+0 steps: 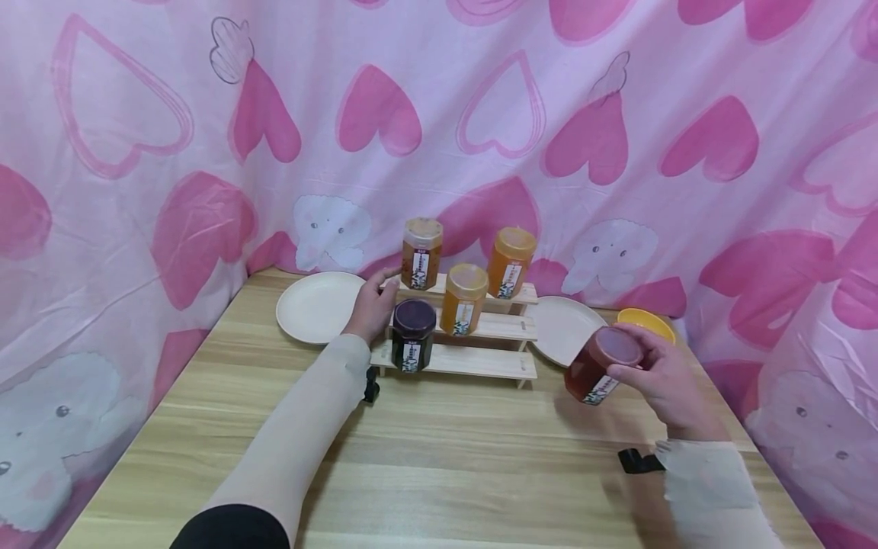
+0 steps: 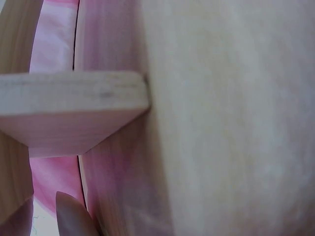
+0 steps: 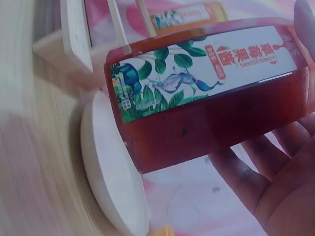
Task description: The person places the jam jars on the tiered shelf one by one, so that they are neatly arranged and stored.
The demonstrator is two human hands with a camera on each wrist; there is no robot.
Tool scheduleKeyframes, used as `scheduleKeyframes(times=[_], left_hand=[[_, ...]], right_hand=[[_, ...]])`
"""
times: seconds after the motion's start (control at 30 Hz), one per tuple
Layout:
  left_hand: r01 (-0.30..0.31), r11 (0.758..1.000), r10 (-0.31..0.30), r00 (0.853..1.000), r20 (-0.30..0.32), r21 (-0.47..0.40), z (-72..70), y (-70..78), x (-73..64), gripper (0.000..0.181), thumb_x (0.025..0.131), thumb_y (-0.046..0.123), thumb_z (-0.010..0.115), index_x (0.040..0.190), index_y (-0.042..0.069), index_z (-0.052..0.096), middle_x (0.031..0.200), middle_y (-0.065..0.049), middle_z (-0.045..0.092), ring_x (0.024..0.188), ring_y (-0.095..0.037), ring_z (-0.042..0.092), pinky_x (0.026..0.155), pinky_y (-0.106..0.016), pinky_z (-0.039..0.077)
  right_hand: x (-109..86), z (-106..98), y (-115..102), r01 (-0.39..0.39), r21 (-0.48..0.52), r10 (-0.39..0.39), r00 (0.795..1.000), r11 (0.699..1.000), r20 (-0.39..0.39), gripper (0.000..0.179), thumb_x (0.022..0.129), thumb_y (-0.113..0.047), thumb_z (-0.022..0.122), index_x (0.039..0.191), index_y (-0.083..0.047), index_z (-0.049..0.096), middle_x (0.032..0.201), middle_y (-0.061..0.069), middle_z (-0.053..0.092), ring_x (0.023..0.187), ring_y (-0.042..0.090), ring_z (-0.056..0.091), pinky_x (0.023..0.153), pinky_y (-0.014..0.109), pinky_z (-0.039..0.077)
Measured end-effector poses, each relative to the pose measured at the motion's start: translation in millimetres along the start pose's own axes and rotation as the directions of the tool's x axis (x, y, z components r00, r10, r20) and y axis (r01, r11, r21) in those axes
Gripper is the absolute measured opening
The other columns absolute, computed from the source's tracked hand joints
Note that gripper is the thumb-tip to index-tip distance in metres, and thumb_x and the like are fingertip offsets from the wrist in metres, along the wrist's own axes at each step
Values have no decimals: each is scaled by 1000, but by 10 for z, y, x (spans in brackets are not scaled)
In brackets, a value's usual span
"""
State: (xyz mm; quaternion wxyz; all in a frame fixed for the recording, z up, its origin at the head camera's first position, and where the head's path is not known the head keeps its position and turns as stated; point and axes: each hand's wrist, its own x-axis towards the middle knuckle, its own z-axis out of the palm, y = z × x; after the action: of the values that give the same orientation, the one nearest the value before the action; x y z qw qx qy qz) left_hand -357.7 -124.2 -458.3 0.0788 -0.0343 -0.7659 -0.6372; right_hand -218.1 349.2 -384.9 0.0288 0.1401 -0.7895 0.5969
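My right hand [image 1: 661, 377] grips a jar of red strawberry jam [image 1: 597, 370] by its upper part, tilted and raised over the right of the table. In the right wrist view its label [image 3: 206, 73] faces the camera. At the left end of a three-step wooden rack [image 1: 480, 360] is my left hand [image 1: 373, 305], its fingers near the top step. A dark jar [image 1: 414, 339] stands on the lowest step, a yellow jar [image 1: 464, 301] on the middle one. On the top step are an amber jar [image 1: 421, 255] and an orange jar [image 1: 511, 263].
A cream plate [image 1: 312, 305] lies left of the rack, and another plate [image 1: 559, 324] lies to its right. Behind the right hand sits a yellow bowl [image 1: 645, 322]. Pink heart-patterned curtains [image 1: 439, 99] enclose the wooden table [image 1: 439, 457] at the back and sides.
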Motion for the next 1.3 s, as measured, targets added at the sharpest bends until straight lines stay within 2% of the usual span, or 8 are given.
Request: scheduleKeyframes(times=[0.2, 0.33, 0.53, 0.8, 1.07, 1.3], left_hand=[[-4, 1000, 4, 1000, 0, 9, 1, 3, -5, 43, 111, 35, 48, 152, 22, 56, 163, -5, 46, 147, -31, 46, 124, -54, 32], [-9, 1000, 9, 1000, -4, 17, 4, 4, -4, 43, 111, 36, 48, 151, 23, 57, 162, -5, 47, 144, -31, 49, 122, -54, 35], [2, 1000, -2, 1000, -3, 10, 0, -3, 5, 44, 111, 37, 48, 152, 24, 57, 162, -4, 48, 141, -30, 51, 121, -53, 37], [2, 1000, -2, 1000, -2, 6, 1, -2, 1, 44, 111, 35, 49, 152, 21, 56, 162, -5, 47, 141, -30, 52, 121, -52, 37], [-6, 1000, 6, 1000, -1, 4, -4, 14, -7, 44, 111, 34, 49, 153, 21, 55, 163, -6, 47, 139, -32, 53, 121, -53, 37], [0, 1000, 0, 1000, -3, 12, -5, -3, 2, 44, 111, 36, 49, 152, 23, 56, 163, -4, 47, 143, -30, 50, 122, -53, 35]], right_hand=[[94, 233, -42, -14, -33, 14, 1000, 999, 9, 58, 93, 4, 76, 146, -3, 56, 120, -10, 69, 105, 5, 67, 87, 17, 56], [157, 359, -45, -26, -44, 27, 999, 999, 27, 60, 92, 1, 78, 147, -2, 55, 122, -9, 67, 107, 6, 66, 88, 18, 57], [249, 500, 2, 5, -66, -1, 999, 998, 51, 60, 92, 0, 79, 147, 1, 54, 123, -7, 67, 107, 6, 66, 87, 20, 58], [355, 732, -44, -18, -73, 23, 996, 997, 82, 62, 92, -5, 81, 147, 1, 53, 123, -7, 69, 110, 8, 66, 89, 21, 56], [470, 940, -41, -5, -35, 9, 994, 999, 104, 62, 91, -6, 82, 147, 0, 55, 125, -1, 70, 111, 10, 66, 90, 21, 57], [546, 1077, -5, -16, -41, 20, 993, 999, 116, 68, 88, -6, 85, 149, -3, 54, 133, 12, 66, 112, 12, 65, 91, 21, 56]])
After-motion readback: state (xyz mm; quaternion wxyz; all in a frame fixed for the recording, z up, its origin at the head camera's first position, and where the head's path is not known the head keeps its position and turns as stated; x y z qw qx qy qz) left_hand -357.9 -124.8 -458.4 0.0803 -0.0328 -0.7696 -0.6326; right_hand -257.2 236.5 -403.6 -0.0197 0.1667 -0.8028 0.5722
